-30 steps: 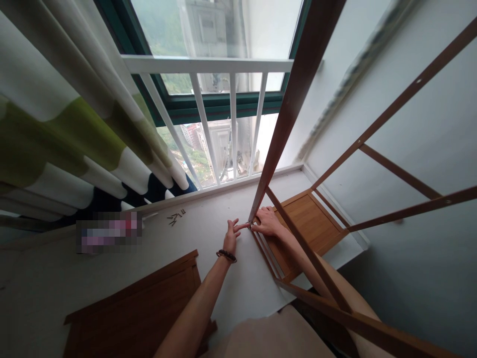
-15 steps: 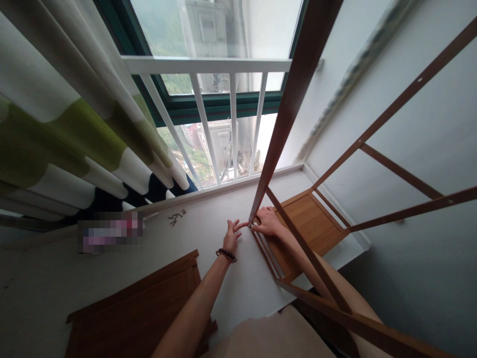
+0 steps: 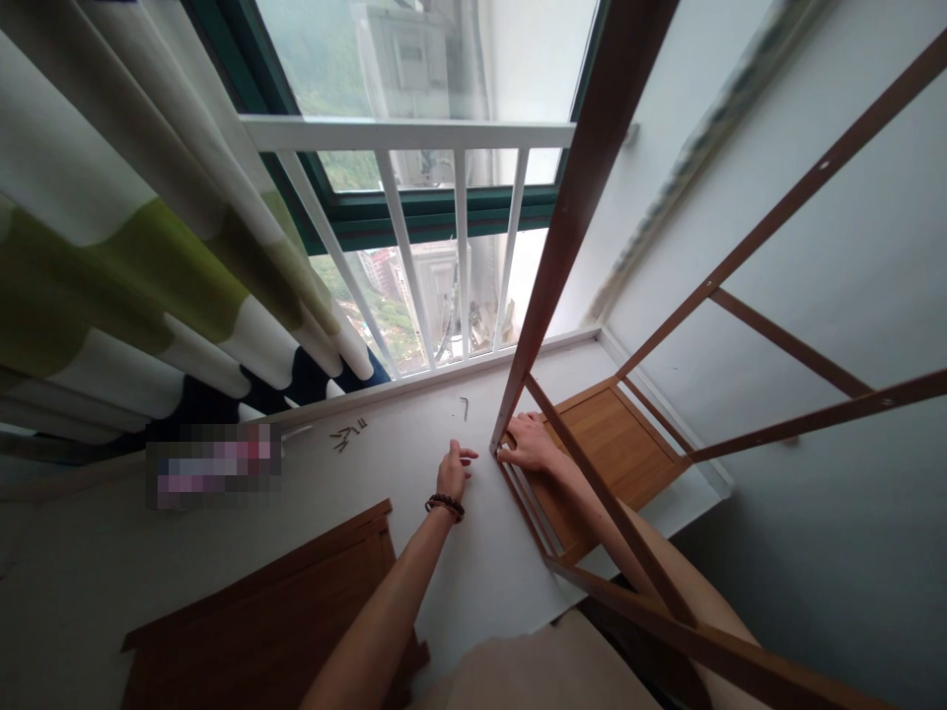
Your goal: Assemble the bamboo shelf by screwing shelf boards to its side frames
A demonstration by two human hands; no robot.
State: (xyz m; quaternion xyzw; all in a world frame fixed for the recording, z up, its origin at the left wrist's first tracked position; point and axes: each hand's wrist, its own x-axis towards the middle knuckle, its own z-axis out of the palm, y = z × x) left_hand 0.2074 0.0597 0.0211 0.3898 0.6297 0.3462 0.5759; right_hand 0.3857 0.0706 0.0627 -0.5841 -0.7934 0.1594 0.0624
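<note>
My right hand (image 3: 527, 442) is wrapped over the lower end of a brown wooden frame (image 3: 516, 399), beside the upright post, with its thumb close to the corner joint. Its arm passes behind a thin crossbar of that frame. Under this hand, a wooden panel (image 3: 614, 429) fills the frame's lower part. To the left of the post, my left hand (image 3: 454, 473) hovers over the white ledge (image 3: 488, 532), fingers apart and holding nothing. A dark bracelet circles its wrist. Just beyond its fingertips lies a small L-shaped hex key (image 3: 465, 406).
Several screws (image 3: 346, 434) lie on the ledge near the curtain (image 3: 184, 266). A darker wooden panel (image 3: 281, 602) rests at lower left, and a blurred-out item (image 3: 214, 463) sits above it. White railings (image 3: 463, 247) guard the window; a wall (image 3: 836, 493) bounds the right.
My left hand has drawn back leftward from the post's foot. A hex key now lies on the ledge where none showed before. My right hand keeps its place on the frame.
</note>
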